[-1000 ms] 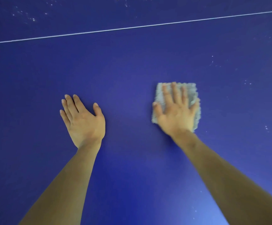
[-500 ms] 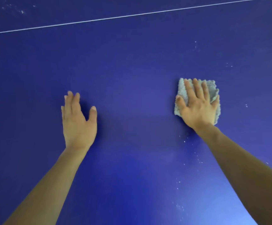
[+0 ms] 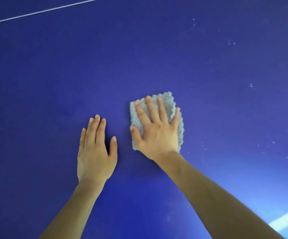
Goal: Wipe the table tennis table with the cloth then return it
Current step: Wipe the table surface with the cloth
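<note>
**A:** Where is the cloth (image 3: pixel 170 105) to be found, and how are the hands placed?

**B:** The cloth is laid flat on the blue bench (image 3: pixel 157 57), near the middle of the view, folded into a small grey pad. It is pressed down by the right hand (image 3: pixel 157 133), whose fingers (image 3: pixel 150 107) are spread straight over it; nothing is curled round it. The left hand (image 3: pixel 95 152) is laid flat and released on the bare bench, at about 8 o'clock from the cloth and apart from it.

**A:** How is the cloth likely to handle?

**B:** It is judged to be light, soft and limp, with a nubbly pile; no shape would be kept once it is lifted. It should slide easily on the smooth bench, so flat-palm pressure is needed if it is to be carried along.

**A:** Where should it be taken hold of?

**B:** For wiping, it is best held down over its middle. For the return, the exposed border at 12 o'clock or at 3 o'clock could be pinched, or the whole pad bunched so that the folds are kept together.

**A:** What is left to be wiped?

**B:** Pale specks (image 3: pixel 204 147) are seen at 3 to 4 o'clock from the cloth, and more at 1 o'clock. A white line (image 3: pixel 45 10) is seen at 11 o'clock.
</note>
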